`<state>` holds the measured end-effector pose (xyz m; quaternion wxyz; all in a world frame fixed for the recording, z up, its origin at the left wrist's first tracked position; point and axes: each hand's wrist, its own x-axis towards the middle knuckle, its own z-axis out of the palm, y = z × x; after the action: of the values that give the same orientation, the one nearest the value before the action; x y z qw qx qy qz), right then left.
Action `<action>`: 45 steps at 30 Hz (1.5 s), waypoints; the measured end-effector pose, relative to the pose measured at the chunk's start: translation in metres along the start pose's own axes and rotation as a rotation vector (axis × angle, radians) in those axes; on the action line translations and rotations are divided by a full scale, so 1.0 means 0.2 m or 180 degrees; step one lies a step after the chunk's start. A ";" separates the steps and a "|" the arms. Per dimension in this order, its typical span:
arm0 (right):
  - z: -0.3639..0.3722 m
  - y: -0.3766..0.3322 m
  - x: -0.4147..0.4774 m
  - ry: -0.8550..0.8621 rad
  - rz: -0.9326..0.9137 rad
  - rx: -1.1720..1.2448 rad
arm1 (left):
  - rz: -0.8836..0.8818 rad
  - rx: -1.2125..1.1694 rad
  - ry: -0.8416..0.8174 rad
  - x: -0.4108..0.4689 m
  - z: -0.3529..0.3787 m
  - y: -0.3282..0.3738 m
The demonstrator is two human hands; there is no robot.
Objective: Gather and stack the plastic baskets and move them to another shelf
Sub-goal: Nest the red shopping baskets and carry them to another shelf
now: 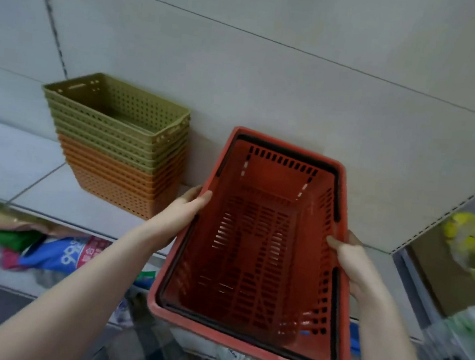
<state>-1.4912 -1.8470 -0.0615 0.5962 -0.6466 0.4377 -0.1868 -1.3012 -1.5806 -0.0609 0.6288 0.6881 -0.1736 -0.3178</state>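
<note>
Two bare forearms are reaching forward, left hand (182, 212) and right hand (357, 264) each clamping a long rim of an empty red shopping basket (255, 254), black handles folded down; it is being carried toward the white shelf (55, 191), likely needing setting beside the nested green-and-orange basket stack (121, 142)

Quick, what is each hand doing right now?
Left hand: closed on the left rim of the red shopping basket.
Right hand: closed on its right rim.
</note>
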 end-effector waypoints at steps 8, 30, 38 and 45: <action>0.03 0.06 -0.41 0.0024 -0.0111 0.0390 | 0.0343 -0.0491 0.0014 -0.35 -0.07 -0.13; 1.67 0.45 -1.64 -0.1621 -0.0355 -0.0335 | 0.0146 -0.0431 0.2054 -1.85 -1.70 -0.90; 2.51 0.28 -1.62 -0.2506 -0.0535 -0.0602 | 0.0109 -0.0611 0.2944 -1.97 -2.26 -0.97; 3.27 0.05 -1.60 -0.3016 -0.0575 -0.0781 | 0.0156 -0.0678 0.3679 -1.92 -2.73 -0.87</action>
<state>-1.1714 -1.1967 -0.1249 0.6305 -0.7611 0.0797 0.1296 -1.2548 -0.8979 -0.1420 0.6943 0.6785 0.2144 0.1079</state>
